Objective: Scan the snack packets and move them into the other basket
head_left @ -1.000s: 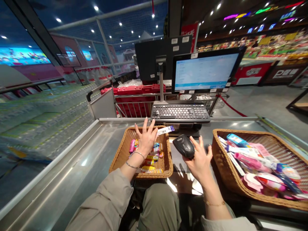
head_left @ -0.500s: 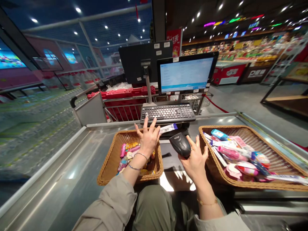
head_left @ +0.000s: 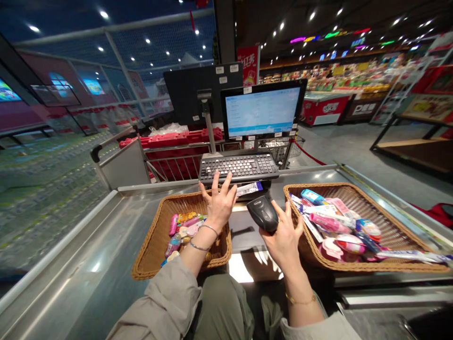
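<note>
My right hand [head_left: 284, 236] is closed around a black handheld barcode scanner [head_left: 262, 213], its head tilted toward the left. My left hand [head_left: 220, 203] hovers over the right part of the left wicker basket [head_left: 141, 257], fingers spread. Beside its thumb sticks out a slim white and blue packet [head_left: 248, 189], which the hand appears to hold underneath; the grip itself is hidden. Small colourful packaged goods [head_left: 184, 229] lie in that basket. More pink, white and blue packaged items [head_left: 331, 223] fill the right wicker basket [head_left: 354, 267].
A black keyboard [head_left: 239, 165] and a lit monitor [head_left: 262, 111] stand beyond my hands, with a second monitor seen from behind [head_left: 187, 94]. Metal counter [head_left: 95, 250] surrounds the baskets. A shopping cart with red contents [head_left: 173, 141] is behind the counter.
The view has turned slightly right, so the baskets and screens sit further left. Both hands, the scanner and the packet keep nearly the same place in view.
</note>
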The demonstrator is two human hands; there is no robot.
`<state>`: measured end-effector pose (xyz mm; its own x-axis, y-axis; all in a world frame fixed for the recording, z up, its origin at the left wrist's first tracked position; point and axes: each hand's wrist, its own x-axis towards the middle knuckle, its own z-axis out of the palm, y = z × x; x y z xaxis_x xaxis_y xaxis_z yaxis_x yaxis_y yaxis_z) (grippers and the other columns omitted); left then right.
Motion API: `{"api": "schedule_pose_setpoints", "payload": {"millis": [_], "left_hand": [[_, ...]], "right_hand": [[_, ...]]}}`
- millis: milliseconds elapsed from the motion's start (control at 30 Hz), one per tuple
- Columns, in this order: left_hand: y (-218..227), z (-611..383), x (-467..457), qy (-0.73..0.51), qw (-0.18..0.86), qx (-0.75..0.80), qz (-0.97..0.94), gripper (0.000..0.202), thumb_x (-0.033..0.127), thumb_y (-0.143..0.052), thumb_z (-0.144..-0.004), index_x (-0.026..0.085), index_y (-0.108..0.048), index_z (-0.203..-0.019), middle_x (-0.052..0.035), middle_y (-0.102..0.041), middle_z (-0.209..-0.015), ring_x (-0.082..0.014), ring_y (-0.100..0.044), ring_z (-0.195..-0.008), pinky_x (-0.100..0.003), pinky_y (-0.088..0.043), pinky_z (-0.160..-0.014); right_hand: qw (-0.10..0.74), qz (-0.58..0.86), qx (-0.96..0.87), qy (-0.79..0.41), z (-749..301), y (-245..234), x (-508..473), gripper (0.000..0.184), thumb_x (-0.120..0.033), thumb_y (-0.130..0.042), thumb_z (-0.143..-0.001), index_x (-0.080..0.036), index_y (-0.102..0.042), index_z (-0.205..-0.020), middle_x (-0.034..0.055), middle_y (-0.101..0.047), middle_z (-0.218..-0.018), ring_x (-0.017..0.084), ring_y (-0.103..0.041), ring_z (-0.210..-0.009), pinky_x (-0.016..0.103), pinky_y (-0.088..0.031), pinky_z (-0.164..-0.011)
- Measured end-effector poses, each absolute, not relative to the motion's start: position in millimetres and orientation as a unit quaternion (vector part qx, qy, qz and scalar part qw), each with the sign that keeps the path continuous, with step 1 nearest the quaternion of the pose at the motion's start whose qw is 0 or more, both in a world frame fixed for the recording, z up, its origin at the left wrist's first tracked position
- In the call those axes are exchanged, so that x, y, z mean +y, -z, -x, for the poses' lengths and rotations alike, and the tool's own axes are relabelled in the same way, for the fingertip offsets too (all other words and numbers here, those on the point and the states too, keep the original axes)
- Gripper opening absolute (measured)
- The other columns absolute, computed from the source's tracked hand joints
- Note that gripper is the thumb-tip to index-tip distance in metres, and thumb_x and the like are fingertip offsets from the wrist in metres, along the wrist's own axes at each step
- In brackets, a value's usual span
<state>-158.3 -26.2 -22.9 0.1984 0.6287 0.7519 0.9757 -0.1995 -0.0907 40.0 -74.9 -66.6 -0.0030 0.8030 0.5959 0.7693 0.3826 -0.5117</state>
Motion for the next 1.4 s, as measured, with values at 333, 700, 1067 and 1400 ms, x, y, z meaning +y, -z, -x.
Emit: {"api": "schedule_pose_setpoints", "payload": {"millis": [333, 700, 1067, 1400], "left_hand": [[21, 157, -26, 0.293, 0.287, -0.559, 0.72, 0.023, 0.03, -0.062, -0.094, 0.03, -0.069, -0.115, -0.0041, -0.048, -0.153, -0.0364, -0.019, -0.153, -0.076, 0.018, -0.112], [22, 156, -25, 0.286, 0.284, -0.563, 0.722, 0.023, 0.031, -0.062, -0.093, 0.03, -0.069, -0.115, -0.0049, -0.047, -0.154, -0.0358, -0.015, -0.154, -0.073, 0.02, -0.112], [13, 148, -26, 0.295, 0.275, -0.561, 0.723, 0.023, 0.032, -0.062, -0.093, 0.031, -0.07, -0.115, -0.0048, -0.048, -0.154, -0.0371, -0.019, -0.153, -0.075, 0.015, -0.113], [4, 117, -17, 0.313, 0.3, -0.52, 0.736, 0.023, 0.034, -0.064, -0.092, 0.03, -0.07, -0.114, -0.0046, -0.049, -0.153, -0.037, -0.016, -0.154, -0.074, 0.013, -0.115]], "right_hand": [[0.435, 0.554, -0.709, -0.016, -42, 67, -75, 0.044, -0.025, -0.055, -0.083, -0.021, -0.057, -0.127, 0.012, -0.058, -0.143, 0.037, -0.027, -0.151, 0.07, -0.013, -0.116], [0.448, 0.541, -0.712, -0.017, -43, 68, -76, 0.041, -0.025, -0.055, -0.083, -0.021, -0.059, -0.124, 0.0127, -0.059, -0.141, 0.035, -0.026, -0.151, 0.07, -0.011, -0.117], [0.46, 0.566, -0.684, 0.002, -45, 63, -75, 0.032, -0.027, -0.059, -0.083, -0.018, -0.064, -0.113, 0.0154, -0.049, -0.151, 0.037, -0.019, -0.153, 0.069, -0.018, -0.116], [0.475, 0.615, -0.629, 0.019, -71, 55, -69, 0.041, -0.031, -0.057, -0.085, -0.019, -0.06, -0.124, 0.0142, -0.042, -0.157, 0.04, -0.018, -0.153, 0.071, -0.021, -0.114]]}}
